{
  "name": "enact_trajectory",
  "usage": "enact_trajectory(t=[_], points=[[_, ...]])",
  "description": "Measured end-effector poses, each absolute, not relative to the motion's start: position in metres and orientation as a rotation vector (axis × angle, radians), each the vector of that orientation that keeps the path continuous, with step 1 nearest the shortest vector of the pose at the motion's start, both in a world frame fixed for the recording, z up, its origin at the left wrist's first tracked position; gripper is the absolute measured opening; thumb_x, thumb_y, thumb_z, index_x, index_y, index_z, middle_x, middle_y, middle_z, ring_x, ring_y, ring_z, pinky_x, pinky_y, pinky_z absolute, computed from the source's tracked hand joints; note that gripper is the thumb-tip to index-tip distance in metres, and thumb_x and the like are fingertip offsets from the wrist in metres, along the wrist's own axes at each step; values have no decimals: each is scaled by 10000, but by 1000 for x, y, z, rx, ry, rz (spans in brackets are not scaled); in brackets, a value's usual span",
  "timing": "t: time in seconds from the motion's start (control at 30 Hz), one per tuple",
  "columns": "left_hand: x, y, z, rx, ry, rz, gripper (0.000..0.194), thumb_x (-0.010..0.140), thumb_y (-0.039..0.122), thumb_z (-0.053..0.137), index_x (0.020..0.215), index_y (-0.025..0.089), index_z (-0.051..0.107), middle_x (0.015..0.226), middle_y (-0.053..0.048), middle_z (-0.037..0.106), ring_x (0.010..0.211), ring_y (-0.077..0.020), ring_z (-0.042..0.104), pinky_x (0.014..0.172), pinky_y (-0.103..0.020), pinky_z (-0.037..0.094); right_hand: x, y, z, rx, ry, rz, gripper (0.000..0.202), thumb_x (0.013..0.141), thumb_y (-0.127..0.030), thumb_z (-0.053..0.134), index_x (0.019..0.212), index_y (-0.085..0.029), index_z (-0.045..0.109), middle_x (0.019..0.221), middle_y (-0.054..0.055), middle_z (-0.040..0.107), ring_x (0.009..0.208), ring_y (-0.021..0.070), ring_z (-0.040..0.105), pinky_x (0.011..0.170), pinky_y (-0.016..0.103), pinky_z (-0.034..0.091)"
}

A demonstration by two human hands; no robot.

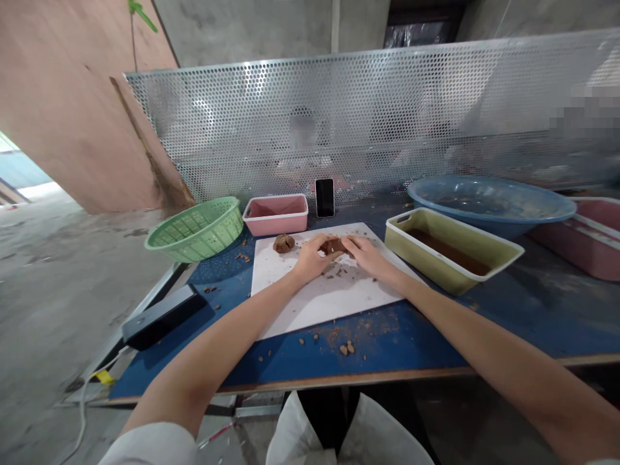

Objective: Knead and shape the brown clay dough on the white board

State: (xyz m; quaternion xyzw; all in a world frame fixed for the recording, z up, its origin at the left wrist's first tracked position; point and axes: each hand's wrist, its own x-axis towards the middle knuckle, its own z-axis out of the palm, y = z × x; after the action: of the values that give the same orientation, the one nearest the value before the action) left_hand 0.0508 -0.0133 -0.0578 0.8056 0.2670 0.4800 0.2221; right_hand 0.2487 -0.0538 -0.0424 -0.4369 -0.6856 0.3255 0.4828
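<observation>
Over a white board (310,303) on the blue table, both hands grip one brown, earthy lump (332,245) that looks like clay. From the left, my left hand (314,257) closes its fingers and thumb on the lump. My right hand (367,256) clasps its other end. Fingers cover part of the lump, so its full shape is hidden. A second, rounder brown lump (283,243) sits on the board just left of my left hand. Small brown crumbs (338,273) are scattered beneath and around the hands.
Along the back stand a green basket (194,229), a pink bin (276,224), an upright phone (325,197) and a blue basin (489,200). An olive bin (436,274) with brown liquid is right of the board. A dark box (165,316) lies left. Perforated metal (349,116) rises behind.
</observation>
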Motion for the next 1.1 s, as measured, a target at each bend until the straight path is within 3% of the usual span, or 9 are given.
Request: enact_trajectory(t=[0.33,0.5,0.73,1.0,1.1], points=[[51,-11,-60,2153,746,1302,356,905,394,852,1179,187,759,1012,-79,780,812,-167,694,762,-315,591,250,-57,-39,-1061,-1728,708,432,1016,-650,572,979,-263,762,1004,77,770,1017,292,689,929,405,519],[50,-11,-61,2151,728,1303,371,909,365,851,1215,183,746,1064,-103,785,874,-189,722,825,-344,607,251,-48,-49,-1063,-1648,893,578,1031,-742,486,935,-247,767,839,61,715,770,237,636,751,383,514],[51,-14,-60,2210,719,1238,352,896,367,856,1181,184,764,998,-81,777,855,-189,692,803,-331,583,249,-51,-49,-1016,-1705,860,515,1057,-666,522,1120,-248,816,1119,89,807,1101,300,720,1022,444,542],[52,-14,-60,2103,787,1291,346,838,388,898,1062,191,723,903,-46,743,766,-163,653,761,-319,547,249,-48,-53,-994,-1733,853,547,1088,-656,444,1119,-232,788,1120,108,789,1102,304,710,1057,477,529],[53,-14,-62,2039,849,1295,359,835,430,893,987,192,670,813,-15,701,716,-149,625,726,-302,534,249,-47,-54,-997,-1751,863,484,1048,-641,529,1060,-220,767,1063,104,780,1049,304,705,1005,464,539]])
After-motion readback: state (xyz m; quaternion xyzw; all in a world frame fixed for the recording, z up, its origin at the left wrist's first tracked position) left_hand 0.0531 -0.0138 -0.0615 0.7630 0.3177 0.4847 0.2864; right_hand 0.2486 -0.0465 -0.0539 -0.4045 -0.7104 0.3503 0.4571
